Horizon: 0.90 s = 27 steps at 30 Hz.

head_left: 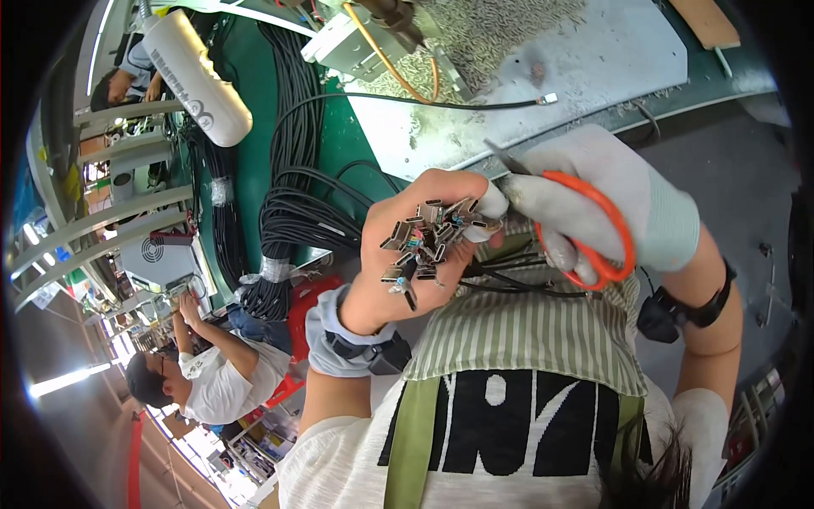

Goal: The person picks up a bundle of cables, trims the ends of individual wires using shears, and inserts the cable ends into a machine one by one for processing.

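Observation:
My left hand (pixel 381 242) is closed round a bunch of black cables whose metal connector ends (pixel 426 240) stick up out of the fist. White covers wrap its thumb and a fingertip. More black cable ends hang below the fist, over the striped apron (pixel 534 327). My right hand (pixel 585 187), in a white glove, grips orange-handled scissors (pixel 626 227) by the loops. The grey blades (pixel 506 159) point up and left, past the left thumb. Both hands are close together in front of my chest, and the gloved fingers hide part of the scissors.
A pale metal plate (pixel 627 59) on the green bench carries a heap of small metal pieces (pixel 509 34) and a machine head (pixel 348 51). One black cable (pixel 475 106) lies across it. Tied cable bundles (pixel 288 204) and a white lamp (pixel 195 81) stand left. A co-worker (pixel 229 373) sits beyond.

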Motion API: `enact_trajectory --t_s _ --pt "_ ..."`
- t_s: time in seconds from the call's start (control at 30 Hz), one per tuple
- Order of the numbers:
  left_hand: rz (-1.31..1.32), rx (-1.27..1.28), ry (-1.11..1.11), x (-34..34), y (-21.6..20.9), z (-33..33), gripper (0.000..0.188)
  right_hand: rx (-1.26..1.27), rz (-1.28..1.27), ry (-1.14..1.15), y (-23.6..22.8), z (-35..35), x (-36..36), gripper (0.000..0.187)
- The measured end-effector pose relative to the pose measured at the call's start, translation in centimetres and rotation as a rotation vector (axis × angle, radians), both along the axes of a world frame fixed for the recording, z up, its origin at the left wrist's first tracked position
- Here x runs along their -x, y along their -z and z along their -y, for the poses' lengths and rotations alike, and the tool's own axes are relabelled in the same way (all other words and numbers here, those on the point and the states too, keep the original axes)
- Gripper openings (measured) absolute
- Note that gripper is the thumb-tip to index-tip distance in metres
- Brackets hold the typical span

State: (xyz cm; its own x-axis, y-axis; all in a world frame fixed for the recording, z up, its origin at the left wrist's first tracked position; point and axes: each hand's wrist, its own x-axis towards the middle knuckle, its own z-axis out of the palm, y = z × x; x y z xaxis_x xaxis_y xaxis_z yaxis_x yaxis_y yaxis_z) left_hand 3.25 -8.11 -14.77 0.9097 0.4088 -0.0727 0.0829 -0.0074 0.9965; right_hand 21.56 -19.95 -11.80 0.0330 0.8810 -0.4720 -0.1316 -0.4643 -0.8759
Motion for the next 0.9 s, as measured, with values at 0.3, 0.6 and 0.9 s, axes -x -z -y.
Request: enact_trajectory --t_s 0.3,0.6,0.9 --pt "0.128 -0.059 0.236 -1.0 0.2 -1.3 0.029 -0.242 -0.005 0.094 3.0 0.5 1.3 0.013" --pt "-0.127 0.103 -0.327 -1.8 0.0 1.0 0.026 -0.676 1.299 0.300 3.2 1.4 2.7 0.019" --pt "0.090 -0.597 -0.181 -2.8 0.4 1.2 0.021 -0.403 0.697 0.273 3.3 2.6 4.3 0.008"
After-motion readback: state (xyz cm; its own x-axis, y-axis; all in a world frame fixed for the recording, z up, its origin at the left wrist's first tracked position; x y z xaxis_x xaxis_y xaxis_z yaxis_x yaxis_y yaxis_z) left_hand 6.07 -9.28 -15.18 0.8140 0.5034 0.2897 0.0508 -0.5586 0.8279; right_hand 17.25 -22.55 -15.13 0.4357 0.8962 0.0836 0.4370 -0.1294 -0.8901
